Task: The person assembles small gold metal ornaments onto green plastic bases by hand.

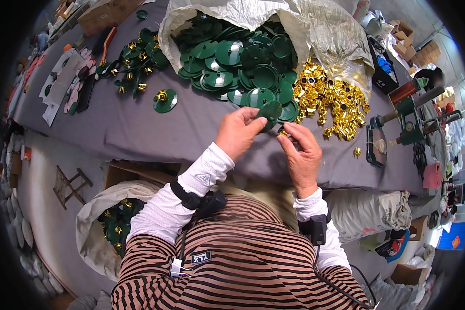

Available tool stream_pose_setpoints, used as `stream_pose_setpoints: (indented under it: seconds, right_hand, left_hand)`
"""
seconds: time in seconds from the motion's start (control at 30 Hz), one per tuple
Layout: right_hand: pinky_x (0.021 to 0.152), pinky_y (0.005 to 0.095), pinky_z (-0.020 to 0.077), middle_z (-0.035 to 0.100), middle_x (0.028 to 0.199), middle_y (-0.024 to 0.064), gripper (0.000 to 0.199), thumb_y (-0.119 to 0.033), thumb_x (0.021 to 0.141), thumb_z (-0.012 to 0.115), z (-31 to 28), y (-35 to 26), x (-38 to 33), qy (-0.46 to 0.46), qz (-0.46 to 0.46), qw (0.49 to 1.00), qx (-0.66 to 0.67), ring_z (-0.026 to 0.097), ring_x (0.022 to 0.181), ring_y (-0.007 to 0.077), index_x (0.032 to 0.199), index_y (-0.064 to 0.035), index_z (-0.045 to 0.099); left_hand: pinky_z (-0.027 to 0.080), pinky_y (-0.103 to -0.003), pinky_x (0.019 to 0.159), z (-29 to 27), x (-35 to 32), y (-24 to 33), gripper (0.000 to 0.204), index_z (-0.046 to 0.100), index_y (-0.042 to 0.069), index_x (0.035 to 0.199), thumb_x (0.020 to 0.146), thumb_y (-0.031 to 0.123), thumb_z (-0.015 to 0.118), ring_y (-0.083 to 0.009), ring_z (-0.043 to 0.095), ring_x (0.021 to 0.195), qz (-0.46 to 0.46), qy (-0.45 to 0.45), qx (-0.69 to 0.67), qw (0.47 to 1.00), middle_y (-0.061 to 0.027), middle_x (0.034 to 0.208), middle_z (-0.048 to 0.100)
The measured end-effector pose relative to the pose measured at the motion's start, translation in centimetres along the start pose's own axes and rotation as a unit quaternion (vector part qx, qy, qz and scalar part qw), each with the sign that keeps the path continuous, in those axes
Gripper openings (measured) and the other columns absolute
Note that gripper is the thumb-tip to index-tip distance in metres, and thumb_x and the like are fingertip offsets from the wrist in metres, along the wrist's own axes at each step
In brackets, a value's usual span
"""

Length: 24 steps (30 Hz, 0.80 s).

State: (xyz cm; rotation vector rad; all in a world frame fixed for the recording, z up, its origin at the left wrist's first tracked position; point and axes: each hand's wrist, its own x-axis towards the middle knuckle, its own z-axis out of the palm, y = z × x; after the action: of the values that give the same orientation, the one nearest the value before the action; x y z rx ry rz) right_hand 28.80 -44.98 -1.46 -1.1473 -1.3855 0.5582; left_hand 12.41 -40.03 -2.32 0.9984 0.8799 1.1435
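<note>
Pinching a thin, round, dark-green plastic disc (pixel 270 112) by its edge, the left hand (pixel 241 133) is holding it in front of the large white woven sack (pixel 237 14) lying on the grey cloth-covered counter (pixel 124 129). The right hand (pixel 301 151) is grasping a small shiny gold-coloured piece (pixel 283 133) between thumb and fingertips, just beside the disc; the fingers are partly hiding it, so whether the two are touching I cannot tell. For good handling, I judge, the left hand should be gripping only the disc's edge, leaving its middle free, while the right should be presenting the gold-coloured piece squarely; tilting it might be risking a crooked fit. Left of the large sack, a green disc with a gold-coloured fitting (pixel 165 101) is lying alone. The large sack is holding a heap of loose dark-green discs (pixel 217 77), spilling from its mouth. To its right, a pile of gold-coloured pieces (pixel 336 101) is spreading below a second pale sack (pixel 336 39). Below and left of the large sack, beneath counter level, an open white woven sack (pixel 88 227) is holding green discs bearing gold-coloured fittings (pixel 120 221).
</note>
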Motion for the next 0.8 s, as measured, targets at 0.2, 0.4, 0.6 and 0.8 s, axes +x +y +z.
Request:
stream_pose_setpoints:
  seconds: [0.2, 0.4, 0.6, 0.8]
  right_hand:
    - [0.068, 0.0238, 0.053, 0.068, 0.094, 0.0094, 0.023, 0.002, 0.076, 0.073, -0.1, 0.2, -0.3, 0.004, -0.085, 0.989, -0.121, 0.064, 0.082, 0.0136, 0.099, -0.0011, 0.068]
    - [0.065, 0.0232, 0.0523, 0.069, 0.088, 0.0085, 0.014, -0.002, 0.081, 0.071, -0.9, 1.3, -1.4, 0.018, 0.231, 0.958, 0.168, 0.064, 0.073, 0.0133, 0.093, 0.0008, 0.065]
    - [0.064, 0.0233, 0.0533, 0.067, 0.084, 0.0081, 0.018, -0.014, 0.086, 0.068, 0.3, 1.0, -0.9, -0.015, 0.356, 0.904, 0.235, 0.064, 0.074, 0.0121, 0.094, 0.0008, 0.062]
    - [0.07, 0.0334, 0.0487, 0.065, 0.087, 0.0061, 0.031, -0.02, 0.079, 0.073, -6.3, 4.5, 3.5, 0.042, 0.079, 0.953, -0.29, 0.06, 0.079, 0.0225, 0.104, -0.0042, 0.063]
  left_hand:
    - [0.051, -0.025, 0.075, 1.6, -2.2, -1.6, 0.023, 0.06, -0.004, 0.11, 0.088, 0.003, 0.06, -0.0118, 0.064, 0.084, 0.052, -0.04, 0.176, 0.982, -0.0075, 0.098, 0.068]
    - [0.053, -0.031, 0.072, 1.6, -3.2, -1.3, 0.028, 0.062, 0.001, 0.109, 0.081, 0.003, 0.062, -0.0258, 0.068, 0.081, 0.353, -0.054, 0.389, 0.849, -0.0157, 0.094, 0.067]
    - [0.052, -0.03, 0.073, -0.6, -3.0, -2.1, 0.024, 0.064, 0.0, 0.105, 0.081, 0.003, 0.063, -0.0196, 0.067, 0.084, 0.192, -0.083, 0.34, 0.917, -0.0147, 0.094, 0.068]
    - [0.05, -0.027, 0.074, -9.6, 4.6, 6.2, 0.017, 0.061, 0.0, 0.096, 0.082, 0.008, 0.066, -0.0106, 0.059, 0.076, 0.084, 0.077, 0.117, 0.987, -0.0031, 0.088, 0.063]
